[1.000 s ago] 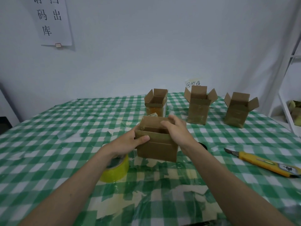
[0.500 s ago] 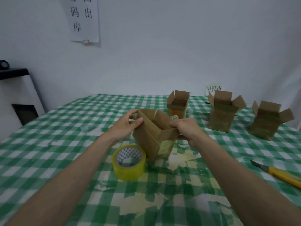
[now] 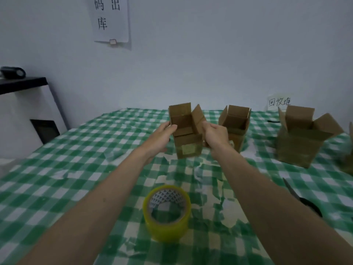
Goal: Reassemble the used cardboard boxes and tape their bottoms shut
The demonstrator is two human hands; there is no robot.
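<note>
A small brown cardboard box (image 3: 188, 145) stands upright far out on the green checked table (image 3: 66, 169), its top flaps open. My left hand (image 3: 162, 138) touches its left side near the rim. My right hand (image 3: 214, 134) is at its right flap. Whether either hand still grips the box is unclear. Two more open boxes stand behind to the right: one (image 3: 236, 123) close by, a larger one (image 3: 301, 138) further right. A yellow tape roll (image 3: 167, 213) lies near me between my forearms.
Scissors with black handles (image 3: 303, 199) lie on the table at the right. The edge of another box (image 3: 349, 150) shows at the far right. A white cabinet (image 3: 23, 115) stands left of the table. Paper signs hang on the wall.
The box was carried away from me and now stands upright, further back beside the other boxes. My arms have stretched forward. The view has shifted left and the tape roll now sits nearer me.
</note>
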